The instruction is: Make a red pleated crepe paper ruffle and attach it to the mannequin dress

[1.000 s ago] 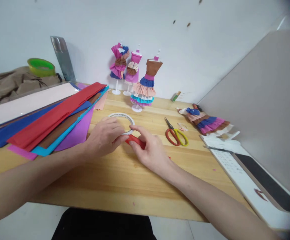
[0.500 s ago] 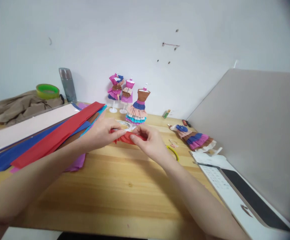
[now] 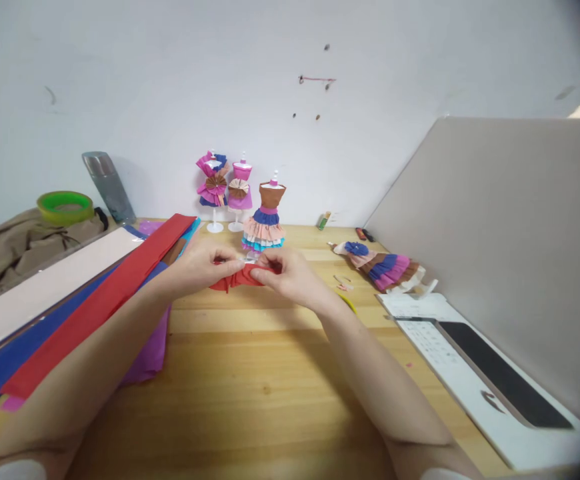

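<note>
Both my hands meet above the middle of the wooden table (image 3: 250, 373), pinching a small strip of red crepe paper (image 3: 235, 278) between them. My left hand (image 3: 203, 265) grips its left end with closed fingers. My right hand (image 3: 285, 275) pinches the right end. The strip sags a little between the two hands, lifted off the table. Just behind the hands stands a small mannequin in a brown, blue and pink ruffled paper dress (image 3: 265, 220). The tape roll is hidden behind my hands.
Long crepe sheets (image 3: 70, 293) in red, blue, white and purple lie on the left. Two more dressed mannequins (image 3: 226, 190) stand by the wall, another paper dress (image 3: 380, 265) lies at the right. A grey bottle (image 3: 105, 185), green bowl (image 3: 65, 207), brown cloth and a white board (image 3: 475, 373) surround the table.
Both hands have lifted the red strip off the table and away from me, stretching it out between them. The camera tilted upward, so the scissors are now mostly hidden behind my right wrist.
</note>
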Demonstrator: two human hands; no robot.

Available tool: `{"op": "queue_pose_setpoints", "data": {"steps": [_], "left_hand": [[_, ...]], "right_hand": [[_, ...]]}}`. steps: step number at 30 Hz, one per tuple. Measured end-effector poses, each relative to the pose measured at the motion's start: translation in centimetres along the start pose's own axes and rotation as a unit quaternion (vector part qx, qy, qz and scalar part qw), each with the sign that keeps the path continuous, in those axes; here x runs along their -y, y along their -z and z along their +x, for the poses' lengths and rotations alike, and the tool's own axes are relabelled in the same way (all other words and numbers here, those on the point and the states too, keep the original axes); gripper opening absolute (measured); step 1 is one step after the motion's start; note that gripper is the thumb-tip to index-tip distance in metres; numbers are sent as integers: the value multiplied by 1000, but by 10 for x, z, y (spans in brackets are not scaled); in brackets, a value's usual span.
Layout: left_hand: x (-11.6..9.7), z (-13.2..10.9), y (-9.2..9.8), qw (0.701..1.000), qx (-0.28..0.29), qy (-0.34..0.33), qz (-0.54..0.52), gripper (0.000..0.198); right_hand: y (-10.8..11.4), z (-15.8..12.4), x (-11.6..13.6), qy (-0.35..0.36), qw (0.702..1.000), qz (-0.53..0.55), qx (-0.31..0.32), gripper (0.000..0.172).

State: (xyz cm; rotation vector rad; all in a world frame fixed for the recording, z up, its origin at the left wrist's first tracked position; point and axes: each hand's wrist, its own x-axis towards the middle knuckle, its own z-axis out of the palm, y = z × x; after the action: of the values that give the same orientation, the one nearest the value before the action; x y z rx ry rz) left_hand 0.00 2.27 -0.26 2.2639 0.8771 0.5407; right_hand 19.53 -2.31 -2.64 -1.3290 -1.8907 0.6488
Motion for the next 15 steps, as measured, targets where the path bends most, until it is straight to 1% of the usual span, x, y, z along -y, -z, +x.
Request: {"op": "queue_pose_setpoints", "data": {"steps": [3, 5, 7, 8, 10, 13, 14, 15], "left_hand": [[11, 2, -4, 993, -85, -55, 60, 37], [16, 3, -7, 988, -115, -71, 78, 39], [18, 2, -7, 991, -104, -60, 60, 39], [18, 2, -6, 995, -87, -44, 37, 39], [17, 1, -4, 999, -42, 4, -30, 37], [20, 0, 0, 987, 8, 74, -141, 36], [23, 0, 1, 981, 13, 88, -170, 37], [25, 0, 2, 976, 10, 96, -195, 38]], "right_hand": [[-1, 5, -4, -8, 999, 30, -13, 15], [0, 7, -8, -9, 999, 51, 6, 16], [3, 8, -14, -8, 998, 63, 27, 15], [4, 8, -17, -6, 998, 53, 30, 13], [7, 8, -24, 5, 1000, 9, 28, 10], [13, 7, -31, 24, 998, -42, 43, 11], [14, 6, -32, 36, 998, -46, 32, 7], [16, 5, -31, 58, 997, -53, 5, 6]]}}
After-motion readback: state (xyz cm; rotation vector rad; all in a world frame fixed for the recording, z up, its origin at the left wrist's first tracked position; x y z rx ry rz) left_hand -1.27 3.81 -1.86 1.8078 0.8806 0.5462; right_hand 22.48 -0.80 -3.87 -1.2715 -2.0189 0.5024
